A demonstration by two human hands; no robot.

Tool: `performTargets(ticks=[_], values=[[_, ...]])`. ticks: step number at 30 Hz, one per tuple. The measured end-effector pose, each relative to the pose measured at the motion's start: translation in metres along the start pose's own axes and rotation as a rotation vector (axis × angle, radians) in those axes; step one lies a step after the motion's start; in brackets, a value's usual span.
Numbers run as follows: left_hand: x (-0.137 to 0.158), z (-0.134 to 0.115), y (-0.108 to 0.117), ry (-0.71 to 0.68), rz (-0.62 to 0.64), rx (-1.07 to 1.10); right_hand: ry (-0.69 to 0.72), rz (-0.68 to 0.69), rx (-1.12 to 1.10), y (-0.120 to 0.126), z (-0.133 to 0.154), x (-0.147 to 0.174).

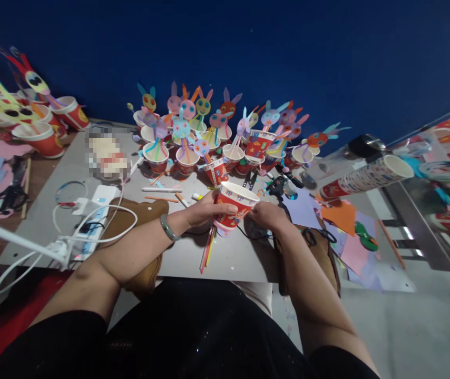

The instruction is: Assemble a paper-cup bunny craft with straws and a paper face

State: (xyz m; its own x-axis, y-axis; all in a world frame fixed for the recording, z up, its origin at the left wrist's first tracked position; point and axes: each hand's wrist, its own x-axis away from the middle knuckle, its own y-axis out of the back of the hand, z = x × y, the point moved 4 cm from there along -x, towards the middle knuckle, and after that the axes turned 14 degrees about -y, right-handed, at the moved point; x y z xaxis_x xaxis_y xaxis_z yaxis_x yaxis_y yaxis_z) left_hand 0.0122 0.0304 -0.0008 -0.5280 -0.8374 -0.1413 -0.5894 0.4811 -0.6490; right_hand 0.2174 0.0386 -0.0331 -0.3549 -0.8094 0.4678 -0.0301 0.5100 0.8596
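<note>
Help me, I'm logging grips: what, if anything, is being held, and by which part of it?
The left hand holds a red paper cup by its side wall. Whether the right hand, beside the cup, holds anything cannot be told.

We seem to be in a craft workspace: our bench (244,268) carries rabbit-faced paper cups (187,155) and coloured paper sheets (339,216), with black scissors (15,188) at our left.
</note>
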Motion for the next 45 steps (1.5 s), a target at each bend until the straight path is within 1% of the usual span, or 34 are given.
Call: performTargets(ticks=[2, 5, 8, 10, 13, 17, 21, 26, 32, 37, 45], values=[[0.001, 0.000, 0.001, -0.004, -0.001, -0.007, 0.020, 0.002, -0.040, 0.000, -0.003, 0.001], [0.001, 0.001, 0.002, -0.008, -0.008, 0.003, 0.091, 0.007, -0.131, 0.002, -0.011, 0.003], [0.002, 0.001, 0.000, -0.003, -0.006, 0.015, 0.167, 0.006, -0.232, 0.005, -0.021, 0.008], [0.002, 0.000, -0.002, 0.001, 0.002, 0.024, 0.193, -0.007, -0.286, 0.008, -0.029, 0.011], [0.003, -0.001, -0.003, 0.003, 0.012, 0.031, 0.179, -0.068, -0.330, 0.012, -0.041, 0.008], [0.004, 0.000, -0.002, 0.002, -0.001, 0.027, 0.114, -0.148, -0.315, 0.017, -0.051, -0.010], [0.003, 0.002, -0.001, 0.004, -0.005, 0.034, 0.112, -0.123, -0.256, 0.021, -0.044, -0.034], [0.003, 0.002, 0.000, 0.018, -0.021, 0.024, 0.172, -0.070, -0.187, 0.025, -0.025, -0.055], [0.001, 0.001, -0.002, 0.006, 0.013, 0.044, 0.198, -0.038, -0.098, 0.026, -0.006, -0.068], [0.001, 0.000, 0.000, 0.002, 0.015, 0.028, 0.204, -0.012, -0.057, 0.026, 0.002, -0.076], [0.002, 0.002, 0.001, 0.010, 0.025, 0.050, 0.213, 0.024, -0.132, 0.028, 0.005, -0.084]])
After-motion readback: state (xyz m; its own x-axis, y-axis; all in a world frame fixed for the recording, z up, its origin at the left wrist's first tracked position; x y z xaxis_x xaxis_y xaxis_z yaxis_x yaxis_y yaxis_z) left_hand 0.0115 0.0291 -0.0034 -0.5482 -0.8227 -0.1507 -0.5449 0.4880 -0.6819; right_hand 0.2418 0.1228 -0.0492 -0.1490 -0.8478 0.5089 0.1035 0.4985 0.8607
